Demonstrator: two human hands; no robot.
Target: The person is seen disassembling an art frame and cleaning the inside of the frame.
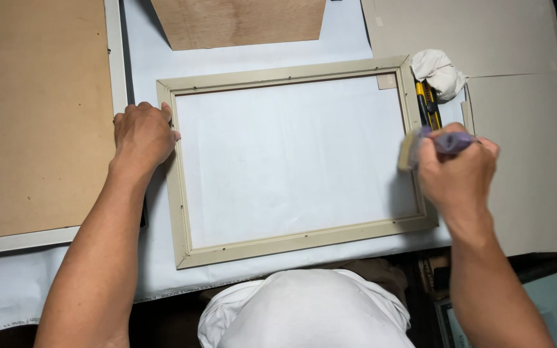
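A pale beige picture frame (291,241) lies face down on white paper, empty inside. My left hand (142,134) presses on the frame's left rail near the upper corner. My right hand (459,171) grips a brush with a purple handle (452,142), its pale bristle head (409,149) touching the frame's right rail.
A yellow and black utility knife (427,103) and a crumpled white cloth (438,71) lie beside the frame's upper right corner. Brown backing board in a white frame (33,116) is at left, a wood board (240,22) at top, grey cardboard sheets (530,129) at right.
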